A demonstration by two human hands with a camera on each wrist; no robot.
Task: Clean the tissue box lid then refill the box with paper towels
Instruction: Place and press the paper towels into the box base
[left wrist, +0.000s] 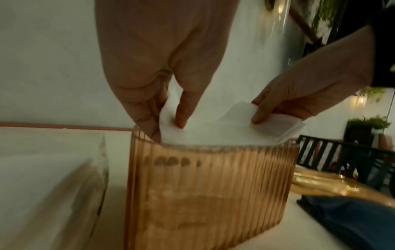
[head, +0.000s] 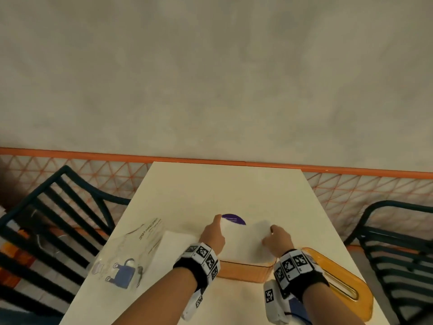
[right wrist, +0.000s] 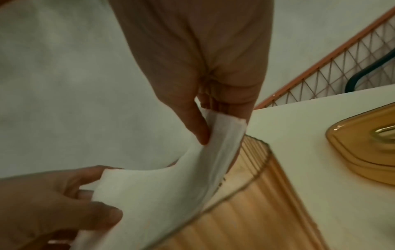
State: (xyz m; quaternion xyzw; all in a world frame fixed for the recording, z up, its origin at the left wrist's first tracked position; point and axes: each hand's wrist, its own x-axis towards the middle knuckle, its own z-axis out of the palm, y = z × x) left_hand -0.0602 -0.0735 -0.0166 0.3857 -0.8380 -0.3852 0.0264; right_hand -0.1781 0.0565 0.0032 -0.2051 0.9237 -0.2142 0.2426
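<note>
head view: amber ribbed tissue box (head: 243,269) stands open-topped on the white table (head: 210,188), and every place below is given from it. a white stack of paper towels (head: 246,240) sits at its mouth, not yet sunk in; in the left wrist view the stack lies across the rim with one corner jutting past the wall on the side toward the lid, and through the ribbed wall i cannot tell what, if anything, lies below it. left hand (head: 212,235) at the box's left end: thumb on top of the stack, fingers (left wrist: 147,121) curled down along its edge, so it pinches the towels. right hand (head: 277,240) at the box's right end: thumb and fingers (right wrist: 197,128) nip the corner, which bends upward in the right wrist view. amber lid (head: 339,277) lies flat on the table just right of the box, off it, slot visible; whether it has been wiped i cannot tell, no cloth in hand. left of the box, a clear plastic wrapper (head: 131,256) with more white sheets partly in it. beyond the box, a purple disc (head: 234,218), half hidden by the towels. judgement: refill under way, mid-insertion. left to do: seat the stack below the rim, free the jutting corner, put the lid back on with a sheet drawn through the slot.
</note>
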